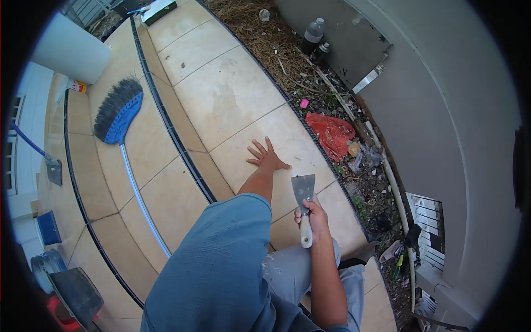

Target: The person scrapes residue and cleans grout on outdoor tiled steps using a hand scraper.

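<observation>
My left hand [267, 159] lies flat on a beige floor tile [224, 88], its fingers spread wide. In my right hand [317, 217] is a putty knife [303, 188] with a broad metal blade and a pale handle. The blade points away from me, and my fingers wrap round the neck and upper handle. A damp-looking patch shows on the tiles beyond my left hand.
To the left, a blue broom [125, 113] lies across the tiled steps with dark edging [160, 110]. Buckets [74, 293] stand at lower left. Along the right runs a soil strip with a red plastic bag [330, 134], bottles [313, 34] and a pipe [391, 177], beside a grey wall [420, 122].
</observation>
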A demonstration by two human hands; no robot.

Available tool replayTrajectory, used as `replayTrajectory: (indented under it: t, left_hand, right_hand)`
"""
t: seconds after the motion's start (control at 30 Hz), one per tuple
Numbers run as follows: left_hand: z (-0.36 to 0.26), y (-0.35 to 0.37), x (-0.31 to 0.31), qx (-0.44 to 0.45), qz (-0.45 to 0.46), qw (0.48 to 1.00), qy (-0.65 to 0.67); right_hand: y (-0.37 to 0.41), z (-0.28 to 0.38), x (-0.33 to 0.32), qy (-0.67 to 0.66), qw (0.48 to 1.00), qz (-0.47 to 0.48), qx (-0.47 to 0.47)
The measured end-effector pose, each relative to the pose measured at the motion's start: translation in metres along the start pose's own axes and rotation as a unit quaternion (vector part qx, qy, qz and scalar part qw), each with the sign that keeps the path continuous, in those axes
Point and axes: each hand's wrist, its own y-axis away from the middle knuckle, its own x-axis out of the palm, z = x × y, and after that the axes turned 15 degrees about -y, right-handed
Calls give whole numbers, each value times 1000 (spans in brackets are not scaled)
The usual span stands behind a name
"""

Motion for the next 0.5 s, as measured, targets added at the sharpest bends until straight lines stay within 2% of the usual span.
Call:
replayTrajectory:
  t: [0.03, 0.07, 0.13, 0.17, 0.2, 0.23, 0.27, 0.3, 0.33, 0.4, 0.43, 0.5]
  left_hand:
    - [2, 6, -9, 10, -6, 1000, -3]
    - [10, 10, -15, 14, -9, 1000, -7]
    - [38, -30, -49, 159, 125, 975, 87]
    - [63, -42, -63, 225, 189, 946, 135]
    - [94, -18, -88, 241, 66, 944, 216]
    - [126, 13, -120, 256, -60, 920, 291]
    - [164, 24, -134, 212, -337, 892, 215]
    - [208, 26, -147, 167, -523, 821, 159]
    - [248, 42, -163, 93, -568, 804, 151]
    - [326, 32, -142, -38, -559, 816, 142]
    - [346, 35, -131, -93, -554, 820, 113]
    - [348, 43, -118, -112, -554, 822, 64]
  right_hand:
    - [-9, -15, -15, 37, 999, -5, 28]
    - [-13, -14, -22, 39, 999, -27, 18]
    - [-12, -24, -24, 42, 996, -71, 23]
    - [-4, -24, -18, 17, 999, -38, -6]
    - [3, -13, -9, -7, 999, -1, -39]
    - [6, -2, -3, -32, 996, 36, -74]
    - [4, 1, -3, -8, 996, 30, -81]
    - [-2, 2, -6, 22, 996, 17, -84]
    - [-10, 1, -11, 52, 995, -1, -83]
    - [-30, -9, -13, 126, 986, -52, -97]
    - [-29, -15, -8, 216, 970, -69, -88]
    - [-34, -22, 10, 390, 913, -92, -77]
